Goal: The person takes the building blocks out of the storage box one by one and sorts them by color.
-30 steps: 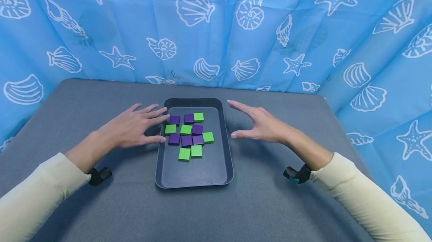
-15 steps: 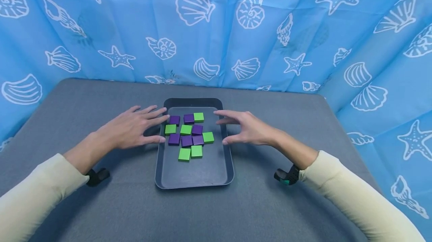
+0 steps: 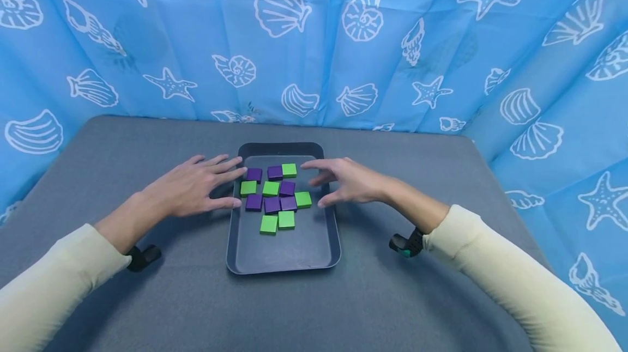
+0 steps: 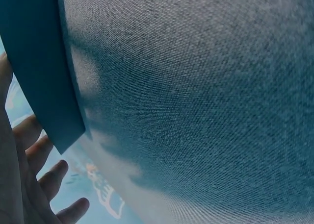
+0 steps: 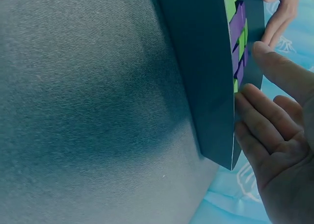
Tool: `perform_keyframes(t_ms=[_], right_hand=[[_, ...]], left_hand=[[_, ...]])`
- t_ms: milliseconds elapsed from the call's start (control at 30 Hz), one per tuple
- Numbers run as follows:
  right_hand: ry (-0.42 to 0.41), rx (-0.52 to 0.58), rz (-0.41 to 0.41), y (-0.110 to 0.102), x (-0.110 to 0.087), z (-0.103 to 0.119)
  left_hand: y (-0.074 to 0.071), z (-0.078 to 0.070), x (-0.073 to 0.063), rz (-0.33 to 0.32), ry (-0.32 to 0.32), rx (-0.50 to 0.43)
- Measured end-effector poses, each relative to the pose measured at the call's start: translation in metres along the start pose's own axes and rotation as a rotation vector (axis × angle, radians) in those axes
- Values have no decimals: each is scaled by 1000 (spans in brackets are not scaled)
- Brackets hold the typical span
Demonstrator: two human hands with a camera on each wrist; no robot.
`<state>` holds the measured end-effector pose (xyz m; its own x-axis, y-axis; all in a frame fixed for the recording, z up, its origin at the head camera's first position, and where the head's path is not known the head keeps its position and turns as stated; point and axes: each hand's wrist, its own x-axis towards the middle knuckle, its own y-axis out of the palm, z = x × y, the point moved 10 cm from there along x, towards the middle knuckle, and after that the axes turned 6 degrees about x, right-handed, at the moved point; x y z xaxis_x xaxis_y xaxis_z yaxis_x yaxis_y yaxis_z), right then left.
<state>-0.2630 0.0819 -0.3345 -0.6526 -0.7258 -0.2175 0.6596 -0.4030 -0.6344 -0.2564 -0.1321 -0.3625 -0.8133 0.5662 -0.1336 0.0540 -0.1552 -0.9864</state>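
A dark grey baking tray [image 3: 284,248] lies on the table, holding several small square tiles. Some are bright green, like the green tile [image 3: 268,224] nearest me; others are dark purple, like the purple tile [image 3: 253,202] at the left. My left hand [image 3: 196,186] is spread at the tray's left wall, its fingertips overlapping the rim in the head view. My right hand [image 3: 355,180] reaches over the right rim, thumb and fingers apart with nothing between them. In the right wrist view the fingers [image 5: 267,118] of my right hand are right at the tray's wall [image 5: 201,77].
The tray stands on a grey cloth-covered table [image 3: 314,314]. A blue curtain [image 3: 314,58] with white shell and starfish prints hangs behind it and at the sides. Each wrist carries a black camera mount, the right camera mount [image 3: 407,243] hanging low over the table.
My right hand has moved left, from beside the tray to over its right rim, its fingers drawing nearer the tiles. My left hand and the tiles look unmoved.
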Motion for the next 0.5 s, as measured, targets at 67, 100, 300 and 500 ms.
perform_keyframes(t_ms=[67,100,300,500], right_hand=[[20,-7,25,3,3,0],[32,-9,35,4,5,0],[48,-68,57,9,14,2],[47,-83,52,13,21,3]], left_hand=[[1,0,0,3,-1,3],[1,0,0,4,-1,4],[0,0,0,1,3,17],[-2,-1,0,3,3,20]])
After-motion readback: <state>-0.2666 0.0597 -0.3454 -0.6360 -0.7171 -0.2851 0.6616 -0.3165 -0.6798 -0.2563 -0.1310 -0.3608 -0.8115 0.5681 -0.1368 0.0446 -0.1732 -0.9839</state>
